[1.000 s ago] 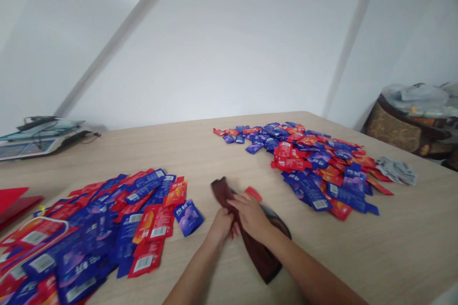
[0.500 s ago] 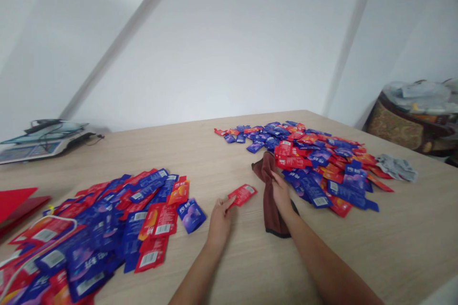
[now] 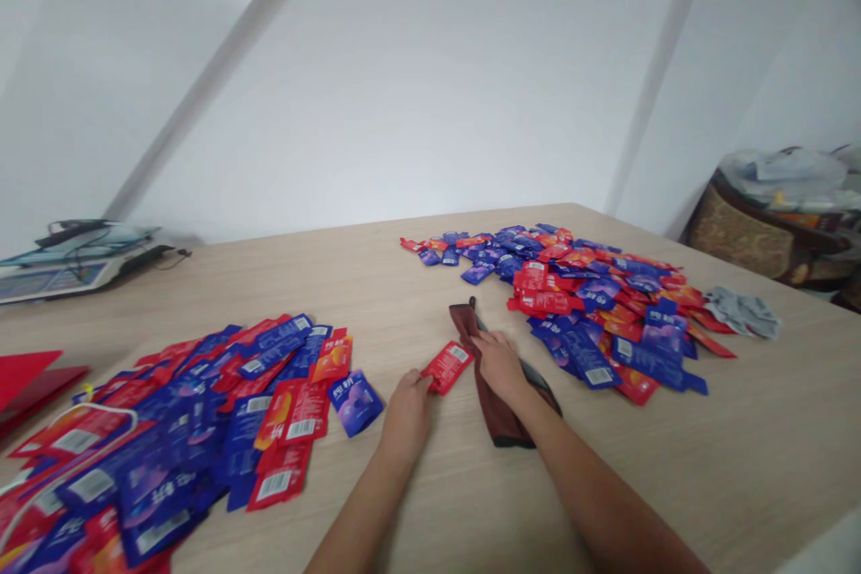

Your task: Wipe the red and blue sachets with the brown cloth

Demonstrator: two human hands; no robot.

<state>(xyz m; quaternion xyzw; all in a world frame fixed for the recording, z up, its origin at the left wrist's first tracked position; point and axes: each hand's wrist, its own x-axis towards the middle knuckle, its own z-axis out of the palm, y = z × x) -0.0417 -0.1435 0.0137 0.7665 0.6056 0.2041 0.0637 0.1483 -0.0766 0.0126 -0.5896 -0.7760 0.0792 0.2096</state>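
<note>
Between my two hands is a small red sachet (image 3: 449, 366) with a white barcode label, its left end pinched in the fingers of my left hand (image 3: 407, 413). Its right end reaches the brown cloth (image 3: 496, 413), a dark-edged piece lying on the table. My right hand (image 3: 501, 368) is closed on the cloth's upper part, its fingertips close to the sachet. To the left of my left hand lies a single blue sachet (image 3: 356, 404), beside a big pile of red and blue sachets (image 3: 269, 413).
A second pile of red and blue sachets (image 3: 592, 287) spreads over the right of the table (image 3: 323, 269), with a grey crumpled cloth (image 3: 745, 312) at its edge. Far left are a flat scale-like device (image 3: 73, 273) and a red folded item (image 3: 30, 386). An armchair (image 3: 746, 224) stands beyond.
My left hand has lifted and tilted the red sachet against the brown cloth. My right hand has moved left and the cloth's top has swung left with it.
</note>
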